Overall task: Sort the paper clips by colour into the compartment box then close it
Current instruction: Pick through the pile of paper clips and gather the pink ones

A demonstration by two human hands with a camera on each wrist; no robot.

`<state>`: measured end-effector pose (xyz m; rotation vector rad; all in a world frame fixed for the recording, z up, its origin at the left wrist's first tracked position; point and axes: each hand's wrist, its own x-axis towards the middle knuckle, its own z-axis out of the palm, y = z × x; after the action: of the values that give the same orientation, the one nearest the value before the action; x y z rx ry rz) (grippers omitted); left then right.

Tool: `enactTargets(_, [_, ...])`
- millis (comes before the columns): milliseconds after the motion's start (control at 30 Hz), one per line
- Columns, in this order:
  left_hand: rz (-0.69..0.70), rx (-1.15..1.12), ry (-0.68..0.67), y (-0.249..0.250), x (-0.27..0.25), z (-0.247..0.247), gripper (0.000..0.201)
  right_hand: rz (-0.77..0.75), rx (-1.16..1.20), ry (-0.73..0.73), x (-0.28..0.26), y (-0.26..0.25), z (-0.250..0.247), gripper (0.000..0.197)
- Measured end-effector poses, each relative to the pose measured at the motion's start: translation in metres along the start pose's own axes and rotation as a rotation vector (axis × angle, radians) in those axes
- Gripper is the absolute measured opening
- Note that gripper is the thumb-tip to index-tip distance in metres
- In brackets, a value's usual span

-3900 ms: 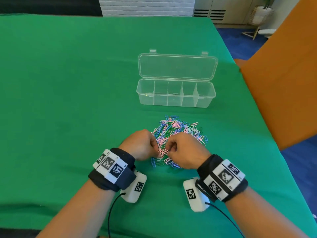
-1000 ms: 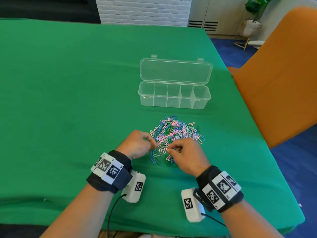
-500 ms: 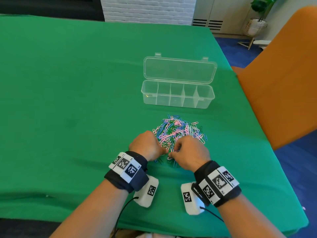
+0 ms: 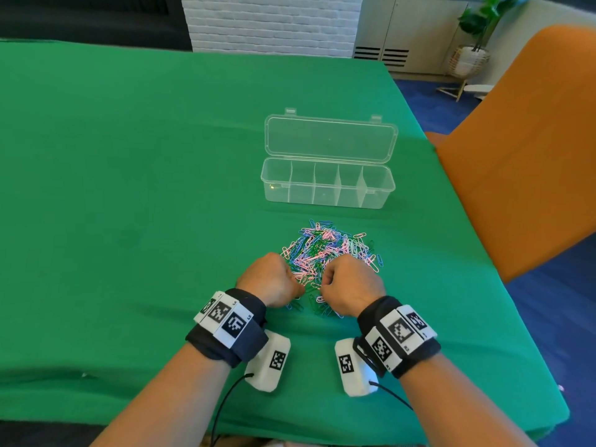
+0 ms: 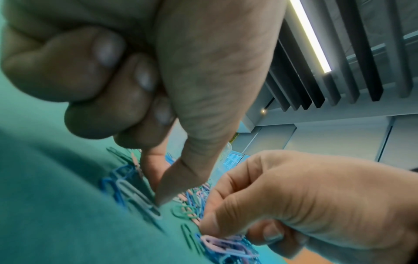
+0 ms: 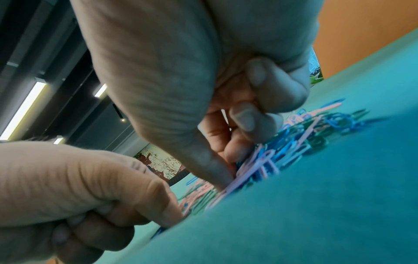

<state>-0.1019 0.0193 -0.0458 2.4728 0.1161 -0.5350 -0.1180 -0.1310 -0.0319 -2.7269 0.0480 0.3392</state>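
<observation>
Left hand (image 4: 270,280): moved in toward the right since 1 s ago, fingers now curled at the near edge of the paper clips (image 4: 329,250).
Right hand (image 4: 351,283): fingers drawn closer to the left.

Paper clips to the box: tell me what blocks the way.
Nothing visible does. The box stands just beyond the paper clips with its lid folded back, only bare green cloth between. Both hands, left hand and right hand, are already at the clips.

A loose heap of pink, blue and green paper clips (image 4: 329,253) lay on the table. Just beyond it stood a clear plastic box (image 4: 327,201), lid (image 4: 330,138) open and tilted back, five compartments showing.
</observation>
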Motion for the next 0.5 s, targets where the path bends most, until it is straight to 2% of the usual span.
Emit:
enactTargets(100, [0.005, -0.03, -0.024, 0.0, -0.003, -0.006, 0.023, -0.02, -0.026, 0.001, 0.0, 0.003, -0.001, 0.018])
enactTargets(300, [-0.001, -0.165, -0.085, 0.005, -0.004, -0.012, 0.034, -0.069, -0.054, 0.027, -0.001, 0.001, 0.001, 0.013])
enactTargets(500, [0.033, -0.191, -0.114, 0.003, -0.002, -0.009, 0.025, -0.079, -0.009, -0.004, 0.001, 0.005, 0.002, 0.019])
